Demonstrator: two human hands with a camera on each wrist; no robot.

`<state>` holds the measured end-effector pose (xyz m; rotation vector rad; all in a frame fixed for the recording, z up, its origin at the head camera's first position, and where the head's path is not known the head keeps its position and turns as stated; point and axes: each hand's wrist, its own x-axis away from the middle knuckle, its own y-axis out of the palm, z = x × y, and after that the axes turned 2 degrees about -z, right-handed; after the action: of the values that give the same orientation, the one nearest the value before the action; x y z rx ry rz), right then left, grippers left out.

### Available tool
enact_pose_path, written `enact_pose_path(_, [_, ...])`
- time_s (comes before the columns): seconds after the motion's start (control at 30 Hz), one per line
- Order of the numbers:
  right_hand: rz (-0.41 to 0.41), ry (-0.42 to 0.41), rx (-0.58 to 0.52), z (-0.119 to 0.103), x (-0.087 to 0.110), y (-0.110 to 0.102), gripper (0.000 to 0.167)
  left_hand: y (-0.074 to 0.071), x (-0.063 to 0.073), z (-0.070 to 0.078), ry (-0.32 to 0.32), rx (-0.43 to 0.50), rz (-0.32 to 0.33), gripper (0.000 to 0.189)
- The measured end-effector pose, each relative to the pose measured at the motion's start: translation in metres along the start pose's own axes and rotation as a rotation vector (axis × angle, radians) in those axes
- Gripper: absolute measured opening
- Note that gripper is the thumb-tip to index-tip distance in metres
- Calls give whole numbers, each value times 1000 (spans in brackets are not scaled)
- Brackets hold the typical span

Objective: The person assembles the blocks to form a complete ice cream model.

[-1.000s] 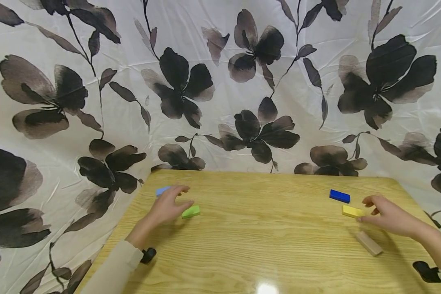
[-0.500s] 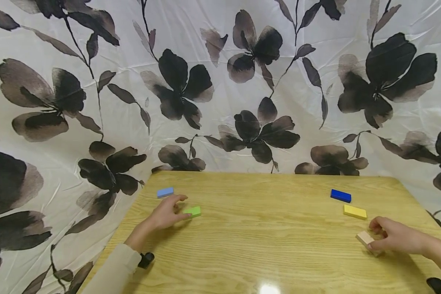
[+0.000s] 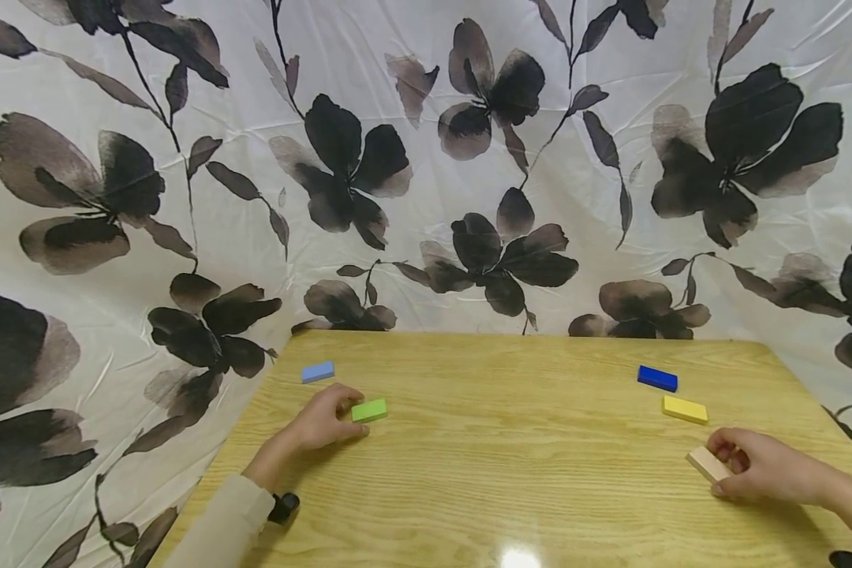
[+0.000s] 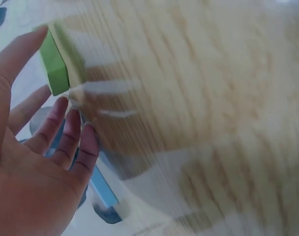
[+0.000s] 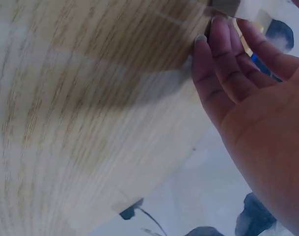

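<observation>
A green block [image 3: 369, 410] lies on the wooden table [image 3: 511, 457], left of the middle. My left hand [image 3: 326, 418] is around its left end, thumb on the near side and index finger on the far side, a gap showing before the thumb. In the left wrist view the other fingers of the left hand [image 4: 46, 162] are loosely bent. At the right, my right hand [image 3: 767, 465] grips a plain wood-coloured block [image 3: 707, 464] between thumb and fingers, covering its right part. Only a corner of this block [image 5: 225, 7] shows in the right wrist view.
A light blue block [image 3: 318, 372] lies beyond the left hand. On the right side, a dark blue block [image 3: 657, 379] and a yellow block [image 3: 685, 409] lie beyond the right hand. A floral cloth [image 3: 412, 260] hangs behind the table and along its left side.
My right hand has moved from beside the yellow block nearer to me and taken hold of the wood-coloured block. My left hand has come down around the green block.
</observation>
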<state>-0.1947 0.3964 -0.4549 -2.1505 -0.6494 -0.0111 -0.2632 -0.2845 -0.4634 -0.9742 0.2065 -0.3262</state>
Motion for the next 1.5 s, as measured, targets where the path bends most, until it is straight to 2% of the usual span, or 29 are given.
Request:
enact_pose_path(0.2, [31, 8, 47, 1, 0, 3, 38, 5, -1, -2, 31, -15, 22, 40])
enact_pose_path(0.43, [85, -59, 101, 3, 3, 4, 24, 5, 0, -2, 1, 31, 33, 31])
enact_pose_path(0.67, [104, -91, 123, 0, 3, 6, 22, 4, -1, -2, 8, 65, 45, 28])
enact_pose_path(0.97, [99, -44, 120, -12, -1, 3, 23, 6, -1, 0, -1, 61, 76, 30])
enact_pose_path(1.27, [154, -72, 146, -21, -7, 4, 23, 5, -3, 4, -13, 79, 87, 34])
enact_pose_path(1.5, [169, -79, 144, -32, -13, 6, 27, 5, -4, 10, 7, 105, 87, 32])
